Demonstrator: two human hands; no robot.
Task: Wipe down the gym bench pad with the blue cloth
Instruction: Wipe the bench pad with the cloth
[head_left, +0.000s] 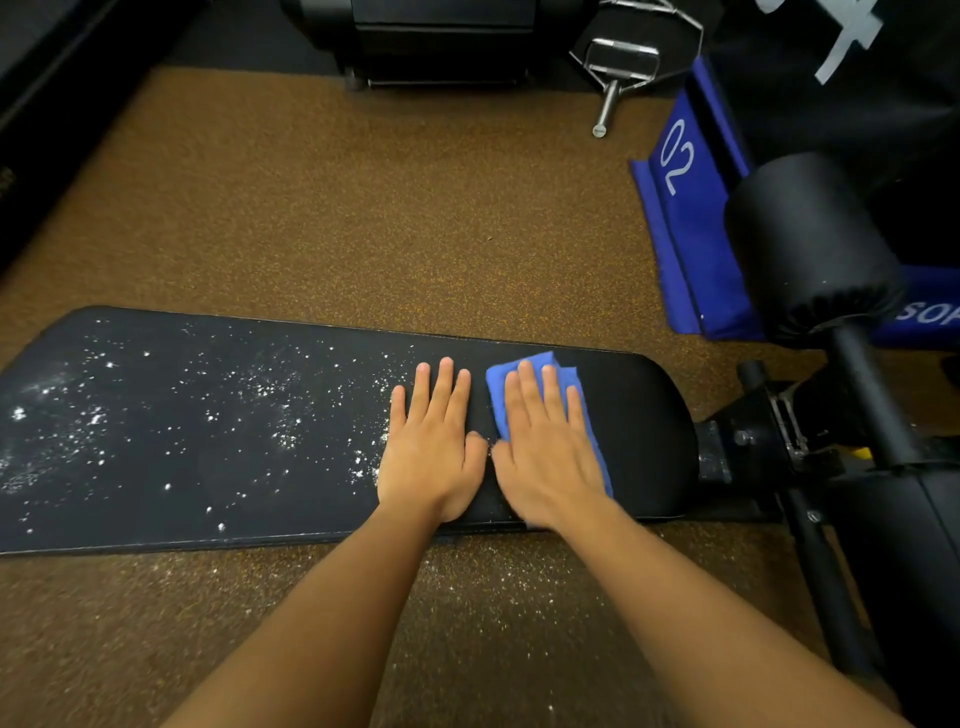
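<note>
The black bench pad (218, 415) lies across the view, its left and middle parts speckled with white powder. Its right end past the cloth looks free of powder. A folded blue cloth (540, 366) lies on the pad's right part. My right hand (545, 441) presses flat on the cloth, fingers together, covering most of it. My left hand (431, 441) rests flat on the bare pad just left of the cloth, fingers slightly spread, at the edge of the powder.
Brown speckled rubber floor (363, 218) surrounds the bench, with some powder scattered on it near me. Black foam rollers (810, 244) and the bench frame stand at the right. A blue pad marked 02 (680, 208) and a metal cable handle (618, 67) lie further back.
</note>
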